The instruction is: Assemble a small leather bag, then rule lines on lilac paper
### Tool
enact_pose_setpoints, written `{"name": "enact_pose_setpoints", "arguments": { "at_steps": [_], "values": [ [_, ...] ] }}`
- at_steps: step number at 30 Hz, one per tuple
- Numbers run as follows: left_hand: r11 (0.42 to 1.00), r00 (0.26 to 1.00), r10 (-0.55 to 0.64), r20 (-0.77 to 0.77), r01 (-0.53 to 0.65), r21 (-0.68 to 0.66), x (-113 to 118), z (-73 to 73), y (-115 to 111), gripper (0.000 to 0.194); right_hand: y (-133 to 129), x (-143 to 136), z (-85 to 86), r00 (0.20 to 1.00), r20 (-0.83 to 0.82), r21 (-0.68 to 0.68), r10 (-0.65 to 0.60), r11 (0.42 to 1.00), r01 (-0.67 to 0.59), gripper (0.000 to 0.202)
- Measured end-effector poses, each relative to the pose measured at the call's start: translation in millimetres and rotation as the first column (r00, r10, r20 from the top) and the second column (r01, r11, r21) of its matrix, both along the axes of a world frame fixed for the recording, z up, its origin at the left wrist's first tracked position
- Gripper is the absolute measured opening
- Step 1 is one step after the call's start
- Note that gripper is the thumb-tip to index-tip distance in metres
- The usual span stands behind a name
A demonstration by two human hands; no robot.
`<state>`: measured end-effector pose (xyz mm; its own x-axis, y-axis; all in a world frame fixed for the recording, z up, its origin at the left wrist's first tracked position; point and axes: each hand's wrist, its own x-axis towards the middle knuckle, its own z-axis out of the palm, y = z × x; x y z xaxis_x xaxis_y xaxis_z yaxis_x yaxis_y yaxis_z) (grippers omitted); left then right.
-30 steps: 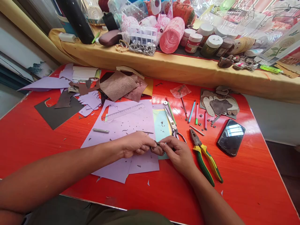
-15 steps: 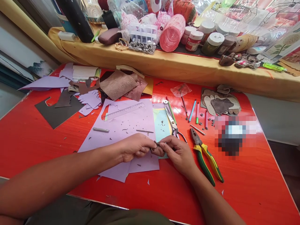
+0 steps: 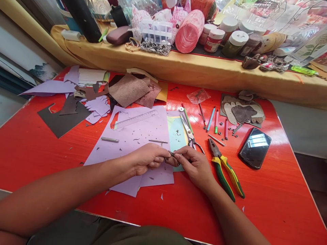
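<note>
A small, curled, brown leather-like piece point(image 3: 172, 161) is being held over flat lilac paper sheets point(image 3: 130, 148), the left hand point(image 3: 148, 159) pinching its nine-o'clock side, the right hand point(image 3: 196, 165) its three-o'clock side. Handling it well is probably calling for even, gentle thumb pressure.

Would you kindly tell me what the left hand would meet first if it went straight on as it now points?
Past the held brown piece, the left hand would likely meet the right hand first, though depth is unclear.
</note>
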<state>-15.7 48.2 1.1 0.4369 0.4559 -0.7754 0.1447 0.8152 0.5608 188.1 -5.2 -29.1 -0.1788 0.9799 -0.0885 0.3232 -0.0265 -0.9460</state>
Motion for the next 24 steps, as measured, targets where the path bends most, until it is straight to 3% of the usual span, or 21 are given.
{"name": "enact_pose_setpoints", "arguments": {
  "at_steps": [9,18,24],
  "values": [
    [0.998,0.998,0.052,0.025,-0.053,0.024,5.1,5.7,2.2,0.022,0.5,2.6,-3.4,0.997,-0.074,0.002,0.003,1.0,-0.003,0.017],
    [0.999,0.999,0.036,0.027,-0.037,0.029,0.2,7.3,1.7,0.038,-0.2,5.1,0.5,0.985,0.143,0.15,0.098,0.981,-0.119,0.018],
    [0.99,1.0,-0.03,0.005,0.029,0.137,2.0,3.0,-2.6,0.049,-2.1,2.0,0.1,0.992,-0.019,0.058,0.123,0.991,-0.122,0.02]
  ]
}}
